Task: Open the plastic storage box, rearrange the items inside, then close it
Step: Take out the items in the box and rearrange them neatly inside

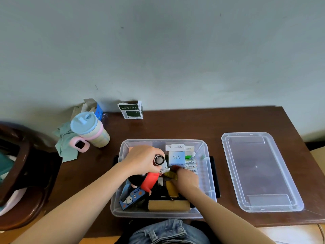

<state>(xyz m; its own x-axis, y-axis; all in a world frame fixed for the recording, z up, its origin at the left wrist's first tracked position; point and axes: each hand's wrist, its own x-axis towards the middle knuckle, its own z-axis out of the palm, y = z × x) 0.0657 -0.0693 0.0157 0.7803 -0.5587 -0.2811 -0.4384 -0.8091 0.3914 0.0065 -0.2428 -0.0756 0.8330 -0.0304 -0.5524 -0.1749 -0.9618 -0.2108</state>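
- Denim on your lap [167,231] sits closest, just below the table [175,127] edge.
- Your clear storage box [209,176] stands open on the table in front of you, crowded with small items.
- Your left hand [142,160] grips a small dark cylinder [159,160] above the box's left half.
- Your right hand [187,178] reaches down among the contents; whether it holds anything cannot be told.
- Its lid [260,171] lies flat to the right, apart from the box.
- Your lidded cup [91,130] stands at the far left.
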